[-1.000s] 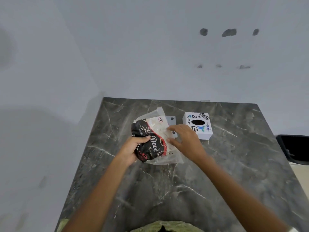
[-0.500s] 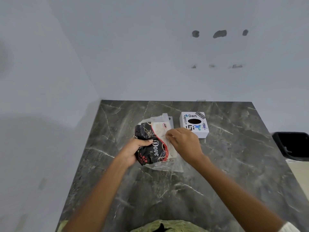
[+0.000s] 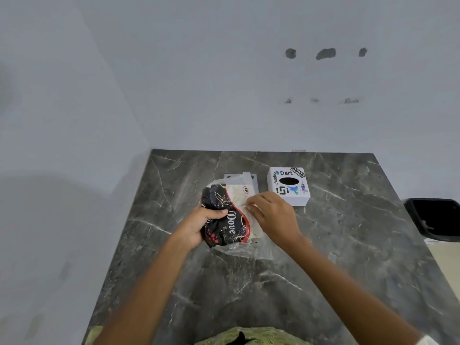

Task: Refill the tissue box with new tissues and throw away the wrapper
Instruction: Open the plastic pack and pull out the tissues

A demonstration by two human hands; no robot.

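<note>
A pack of tissues in a black, red and cream wrapper point(image 3: 227, 220) lies at the middle of the dark marble table point(image 3: 348, 245). My left hand point(image 3: 199, 225) grips its black left side. My right hand point(image 3: 271, 215) pinches the cream part of the wrapper near the top of the pack. The wrapper's clear end sticks out behind and below the pack. A white cube tissue box point(image 3: 288, 186) with stickers and a dark oval opening stands just to the right, behind my right hand.
A flat white plate with two holes point(image 3: 252, 179) lies behind the pack. A black bin point(image 3: 435, 217) stands off the table's right edge. Walls close the table at the back and left.
My right hand has slid from the pack's far right corner inward onto the cream part and closed into a pinch. The left hand keeps its grip.
</note>
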